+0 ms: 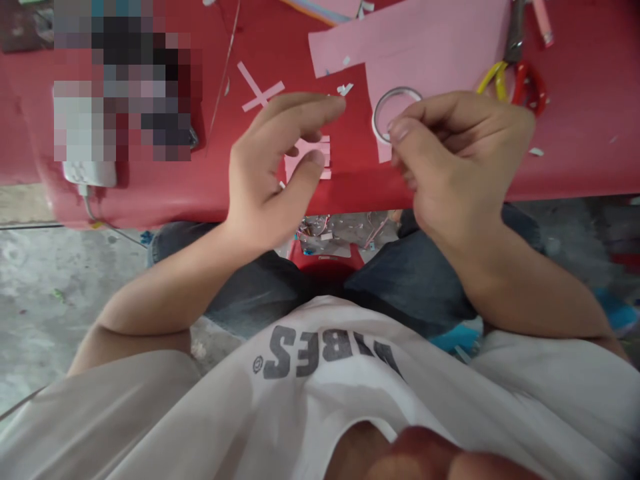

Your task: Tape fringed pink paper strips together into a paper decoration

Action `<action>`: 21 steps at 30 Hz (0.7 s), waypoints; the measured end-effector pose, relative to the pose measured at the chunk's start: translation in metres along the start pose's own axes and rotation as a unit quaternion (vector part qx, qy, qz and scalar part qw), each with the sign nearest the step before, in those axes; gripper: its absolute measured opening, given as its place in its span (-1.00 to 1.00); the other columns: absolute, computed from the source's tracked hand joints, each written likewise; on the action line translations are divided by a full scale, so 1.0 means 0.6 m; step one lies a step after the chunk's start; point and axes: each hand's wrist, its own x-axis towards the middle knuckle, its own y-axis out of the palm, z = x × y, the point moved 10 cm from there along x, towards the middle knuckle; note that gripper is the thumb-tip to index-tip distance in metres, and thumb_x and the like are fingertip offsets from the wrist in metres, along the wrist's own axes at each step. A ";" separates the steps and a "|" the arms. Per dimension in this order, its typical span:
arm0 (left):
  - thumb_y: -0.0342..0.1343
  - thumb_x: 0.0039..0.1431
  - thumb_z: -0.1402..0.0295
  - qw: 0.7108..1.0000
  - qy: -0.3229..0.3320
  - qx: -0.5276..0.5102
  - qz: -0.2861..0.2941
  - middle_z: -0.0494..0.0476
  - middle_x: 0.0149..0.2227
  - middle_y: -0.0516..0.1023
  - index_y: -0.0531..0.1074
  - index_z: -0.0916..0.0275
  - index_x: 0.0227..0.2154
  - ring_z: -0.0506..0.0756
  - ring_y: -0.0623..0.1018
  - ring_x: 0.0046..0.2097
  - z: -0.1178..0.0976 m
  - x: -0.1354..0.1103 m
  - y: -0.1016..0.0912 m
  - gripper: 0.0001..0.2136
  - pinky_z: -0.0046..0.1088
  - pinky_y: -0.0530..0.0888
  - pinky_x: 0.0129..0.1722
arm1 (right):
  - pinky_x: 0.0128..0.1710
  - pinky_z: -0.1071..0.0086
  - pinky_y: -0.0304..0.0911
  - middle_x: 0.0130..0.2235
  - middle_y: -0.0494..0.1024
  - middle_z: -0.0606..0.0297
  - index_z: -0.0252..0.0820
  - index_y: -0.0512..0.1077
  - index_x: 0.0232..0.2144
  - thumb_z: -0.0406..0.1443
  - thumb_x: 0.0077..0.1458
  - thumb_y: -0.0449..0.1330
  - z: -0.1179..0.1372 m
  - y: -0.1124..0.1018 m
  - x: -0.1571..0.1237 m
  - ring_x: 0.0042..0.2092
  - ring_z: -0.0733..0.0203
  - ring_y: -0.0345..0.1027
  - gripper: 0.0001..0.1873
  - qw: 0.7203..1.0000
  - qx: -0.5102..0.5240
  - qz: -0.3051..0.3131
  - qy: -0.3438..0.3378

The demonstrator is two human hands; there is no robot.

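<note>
Right hand (463, 157) pinches ring (383, 99) between thumb and fingers, right of upper centre, over pink sheet (435, 47). Left hand (267, 167), upper centre-left, thumb and fingers apart, is nearest cut paper (324, 160).

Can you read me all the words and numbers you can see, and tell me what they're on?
"IBES": dark letters on the white shirt, upside down here; a letter before them is folded, maybe a V.
"©": small circled mark beside the S, on the same shirt.
Faint marks on the white device: too blurred to read.
I can read no numbers.
</note>
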 end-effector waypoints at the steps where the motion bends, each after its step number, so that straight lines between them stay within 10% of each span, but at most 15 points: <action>1: 0.16 0.29 0.32 0.999 0.000 0.034 0.035 0.06 0.12 0.64 0.61 -0.05 0.09 0.22 0.60 0.06 0.021 0.007 0.007 -0.66 -0.13 0.53 0.00 | -0.47 0.39 0.32 -0.48 0.52 0.42 0.00 0.65 -0.34 -0.19 0.25 0.39 -0.006 0.001 0.002 -0.52 0.40 0.32 -0.90 1.000 -0.006 0.006 0.006; 8: 0.61 -0.40 0.03 0.962 -0.143 0.181 0.145 0.11 0.12 0.58 0.43 -0.09 0.26 0.38 0.32 0.18 0.235 0.026 0.010 0.01 0.23 0.08 0.36 | -0.56 0.41 0.25 -0.41 0.64 0.37 -0.02 0.69 -0.15 -0.21 0.24 0.40 -0.058 0.011 -0.004 -0.55 0.43 0.28 -0.86 0.999 0.019 0.033 0.030; 14: 0.56 -0.28 0.15 0.928 -0.183 0.251 0.207 0.22 0.21 0.47 0.30 0.00 0.37 0.43 0.32 0.26 0.211 0.016 0.029 0.04 0.24 0.12 0.35 | -0.39 0.38 0.46 -0.35 0.67 0.35 0.01 0.67 -0.10 -0.18 0.28 0.36 -0.083 0.037 -0.017 -0.45 0.35 0.44 -0.83 0.994 0.001 0.090 0.058; 21: 0.47 -0.04 0.20 0.895 -0.207 0.293 0.265 0.25 0.11 0.46 0.48 0.13 0.09 0.28 0.45 0.11 0.188 0.010 0.042 -0.40 -0.11 0.42 0.17 | -0.27 0.29 0.51 -0.24 0.67 0.31 0.00 0.62 -0.10 -0.11 0.30 0.32 -0.091 0.057 -0.018 -0.25 0.22 0.55 -0.81 0.993 -0.021 0.112 0.019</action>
